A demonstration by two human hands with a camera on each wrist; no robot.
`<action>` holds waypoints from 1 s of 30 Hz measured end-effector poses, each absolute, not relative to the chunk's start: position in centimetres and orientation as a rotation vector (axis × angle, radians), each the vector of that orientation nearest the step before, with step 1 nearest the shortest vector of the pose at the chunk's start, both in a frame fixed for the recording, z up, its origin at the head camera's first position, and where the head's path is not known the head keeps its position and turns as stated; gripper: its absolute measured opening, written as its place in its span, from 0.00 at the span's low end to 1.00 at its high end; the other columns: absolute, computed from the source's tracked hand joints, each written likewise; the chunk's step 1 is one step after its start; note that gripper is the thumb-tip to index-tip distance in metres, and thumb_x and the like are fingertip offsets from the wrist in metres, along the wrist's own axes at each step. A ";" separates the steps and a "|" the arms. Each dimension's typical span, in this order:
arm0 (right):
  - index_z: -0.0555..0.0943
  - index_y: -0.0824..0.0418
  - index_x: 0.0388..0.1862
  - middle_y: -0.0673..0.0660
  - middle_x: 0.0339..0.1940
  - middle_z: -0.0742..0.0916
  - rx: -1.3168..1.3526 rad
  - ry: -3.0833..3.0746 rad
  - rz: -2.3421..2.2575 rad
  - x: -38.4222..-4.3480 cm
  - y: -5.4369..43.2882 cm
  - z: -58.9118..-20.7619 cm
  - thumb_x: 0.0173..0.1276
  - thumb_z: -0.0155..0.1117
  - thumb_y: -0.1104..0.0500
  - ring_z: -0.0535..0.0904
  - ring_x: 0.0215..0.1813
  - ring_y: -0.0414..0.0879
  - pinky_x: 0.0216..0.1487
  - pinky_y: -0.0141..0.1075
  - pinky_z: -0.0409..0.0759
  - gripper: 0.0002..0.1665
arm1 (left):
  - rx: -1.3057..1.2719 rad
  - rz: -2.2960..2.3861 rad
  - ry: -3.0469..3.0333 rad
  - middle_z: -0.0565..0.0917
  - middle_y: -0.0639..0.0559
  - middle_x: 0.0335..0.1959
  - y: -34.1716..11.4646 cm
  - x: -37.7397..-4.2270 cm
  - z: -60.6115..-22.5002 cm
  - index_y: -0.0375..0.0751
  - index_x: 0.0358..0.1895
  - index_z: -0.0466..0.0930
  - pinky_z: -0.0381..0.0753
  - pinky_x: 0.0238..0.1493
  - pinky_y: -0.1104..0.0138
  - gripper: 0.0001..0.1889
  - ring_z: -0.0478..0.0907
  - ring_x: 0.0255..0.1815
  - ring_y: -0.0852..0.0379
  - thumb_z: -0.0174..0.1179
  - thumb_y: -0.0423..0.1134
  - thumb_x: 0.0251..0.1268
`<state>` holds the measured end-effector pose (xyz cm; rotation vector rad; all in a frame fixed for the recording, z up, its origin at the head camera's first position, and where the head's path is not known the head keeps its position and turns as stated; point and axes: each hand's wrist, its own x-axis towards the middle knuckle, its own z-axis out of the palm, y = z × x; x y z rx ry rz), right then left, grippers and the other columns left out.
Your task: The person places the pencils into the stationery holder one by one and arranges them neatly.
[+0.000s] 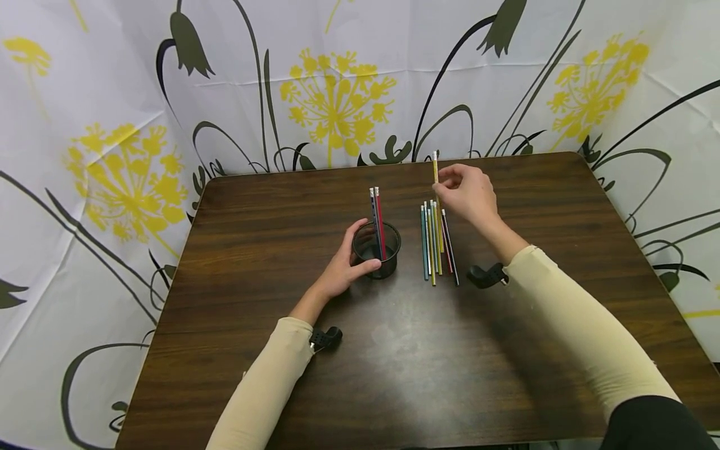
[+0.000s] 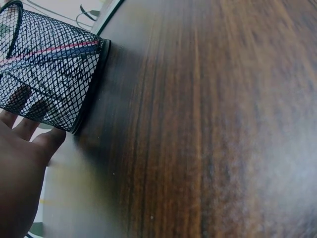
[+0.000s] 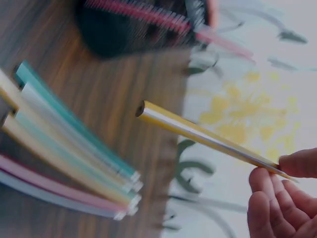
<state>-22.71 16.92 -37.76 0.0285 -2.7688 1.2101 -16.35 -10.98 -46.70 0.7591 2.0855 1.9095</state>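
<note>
A black mesh pencil cup (image 1: pixel 368 270) stands upright on the table with two pencils, one red (image 1: pixel 380 228) and one dark (image 1: pixel 374 215), leaning in it. My left hand (image 1: pixel 342 265) curls round the cup's left side, thumb toward the front. In the left wrist view the mesh cup (image 2: pixel 54 64) shows my fingers behind its wall. Between thumb and fingers, my right hand (image 1: pixel 468 190) pinches a yellow pencil (image 3: pixel 198 134) near its upper end, holding it above the table. Below that hand lies a loose group of several pencils (image 1: pixel 429 244) in teal, yellow, white, red and dark colours.
The dark wood table (image 1: pixel 382 375) ends at the back against a white cloth (image 1: pixel 236 112) printed with yellow and grey-green flowers. A small black camera is strapped at each wrist, the right one (image 1: pixel 485 276) hanging just right of the loose pencils.
</note>
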 end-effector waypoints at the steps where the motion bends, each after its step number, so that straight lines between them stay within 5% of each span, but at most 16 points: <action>1: 0.84 0.59 0.49 0.54 0.34 0.88 0.059 -2.724 1.248 -22.5 16.4 -37.3 0.65 0.63 0.55 0.82 0.32 0.44 0.35 0.37 0.73 0.16 | 0.759 1.909 2.088 0.60 0.34 0.71 -11.0 -16.4 -46.7 0.39 0.77 0.43 0.54 0.68 0.38 0.43 0.54 0.73 0.34 0.61 0.26 0.65; 6: 0.84 0.63 0.49 0.55 0.33 0.88 0.243 -2.523 1.449 -21.1 14.1 -35.4 0.65 0.65 0.59 0.83 0.30 0.44 0.32 0.30 0.77 0.15 | 0.758 1.902 2.102 0.60 0.36 0.72 -11.1 -16.4 -46.6 0.41 0.77 0.44 0.54 0.68 0.39 0.42 0.54 0.73 0.34 0.61 0.27 0.66; 12: 0.82 0.65 0.49 0.57 0.35 0.88 0.470 -2.394 1.628 -19.5 12.0 -35.1 0.67 0.66 0.61 0.85 0.29 0.49 0.27 0.34 0.80 0.13 | 0.751 1.900 2.082 0.58 0.34 0.72 -11.0 -16.1 -46.0 0.41 0.77 0.43 0.54 0.68 0.38 0.42 0.53 0.73 0.34 0.60 0.26 0.66; 30: 0.83 0.60 0.43 0.51 0.36 0.87 0.644 -2.556 1.461 -17.4 9.5 -38.8 0.67 0.67 0.58 0.83 0.31 0.40 0.35 0.38 0.79 0.08 | 0.667 1.888 2.044 0.57 0.33 0.73 -11.0 -16.1 -46.1 0.44 0.78 0.41 0.54 0.68 0.39 0.43 0.56 0.71 0.30 0.59 0.28 0.67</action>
